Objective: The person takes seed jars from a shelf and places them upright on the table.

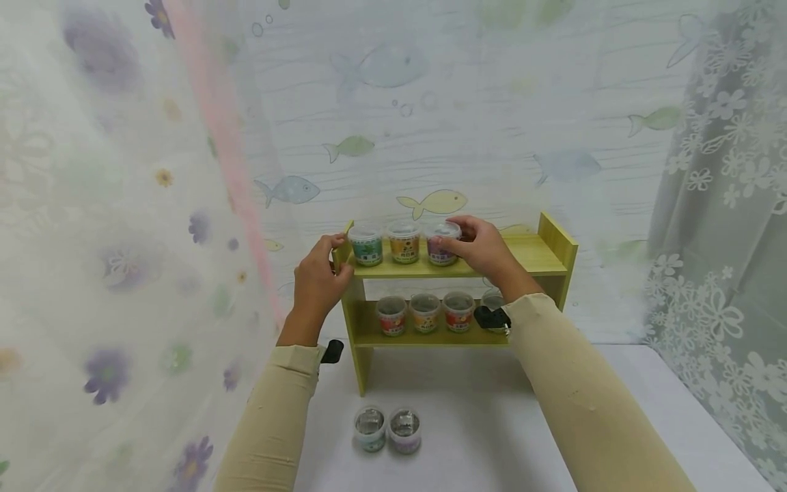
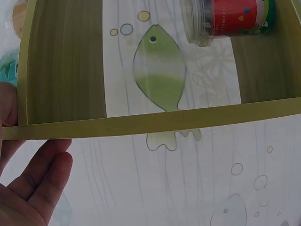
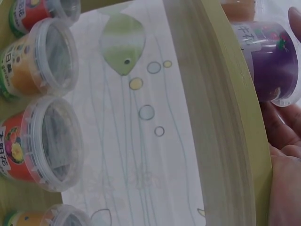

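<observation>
Three tubs (image 1: 404,247) atop yellowish shelf (image 1: 522,254), white table (image 1: 467,424), backdrop (image 1: 486,130) (printed fish (image 1: 444,201))

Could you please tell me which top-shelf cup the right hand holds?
The purple cup, rightmost; the right hand touches neither the green cup nor orange cup.

The left hand (image 1: 320,279) grips the yellow-green shelf (image 1: 535,257) at its ten o'clock corner. The right hand (image 1: 488,251) holds a purple cup (image 1: 439,255) at the top board; toward nine o'clock from it stand an orange cup (image 1: 404,247) and a green cup (image 1: 367,250). Four lower cups (image 1: 392,320) line the board beneath. Two more cups (image 1: 404,437) stand on the table (image 1: 470,430), seven o'clock from the shelf.
</observation>
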A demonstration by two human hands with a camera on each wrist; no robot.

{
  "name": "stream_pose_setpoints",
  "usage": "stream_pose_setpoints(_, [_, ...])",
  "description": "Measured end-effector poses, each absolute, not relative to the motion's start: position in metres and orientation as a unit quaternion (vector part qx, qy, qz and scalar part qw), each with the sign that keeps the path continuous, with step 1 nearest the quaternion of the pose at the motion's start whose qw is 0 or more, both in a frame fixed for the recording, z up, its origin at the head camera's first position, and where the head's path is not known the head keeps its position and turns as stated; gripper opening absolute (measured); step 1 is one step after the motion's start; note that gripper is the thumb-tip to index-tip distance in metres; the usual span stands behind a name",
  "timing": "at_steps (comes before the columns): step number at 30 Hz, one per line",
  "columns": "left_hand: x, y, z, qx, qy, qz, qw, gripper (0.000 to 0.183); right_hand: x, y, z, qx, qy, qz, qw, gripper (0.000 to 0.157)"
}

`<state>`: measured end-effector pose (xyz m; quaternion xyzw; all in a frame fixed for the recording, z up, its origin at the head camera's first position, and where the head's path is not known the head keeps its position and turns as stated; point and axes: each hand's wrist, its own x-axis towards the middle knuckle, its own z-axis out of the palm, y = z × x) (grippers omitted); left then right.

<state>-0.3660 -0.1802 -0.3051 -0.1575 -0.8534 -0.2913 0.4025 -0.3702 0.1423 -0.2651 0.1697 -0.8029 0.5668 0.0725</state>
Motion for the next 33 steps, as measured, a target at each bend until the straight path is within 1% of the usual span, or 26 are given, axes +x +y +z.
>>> stream_pose_setpoints(5, [-0.367,-0.181,-0.306,-0.153,-0.856,-0.289,0.400,0.040,-0.370,0.142,-0.265,0.159,-0.802,0.571,0.072,0.081])
stream_pose_setpoints(12, [-0.367,-0.181,-0.306,-0.155,-0.857,-0.290,0.397,0.040,-0.371,0.143,-0.263,0.152,-0.808,0.566,0.061,0.088])
stream_pose_setpoints(19, [-0.365,-0.181,-0.305,-0.156,-0.856,-0.291,0.397,0.041,-0.370,0.142,-0.264,0.172,-0.825,0.532,0.080,0.077])
stream_pose_setpoints(25, [-0.365,-0.181,-0.306,-0.159,-0.853,-0.288,0.405,0.040,-0.373,0.143,-0.264,0.163,-0.832,0.522,0.087,0.077])
stream_pose_setpoints(33, [-0.368,-0.182,-0.306,-0.159,-0.853,-0.287,0.407,0.040,-0.369,0.142,-0.255,0.160,-0.846,0.503,0.076,0.075])
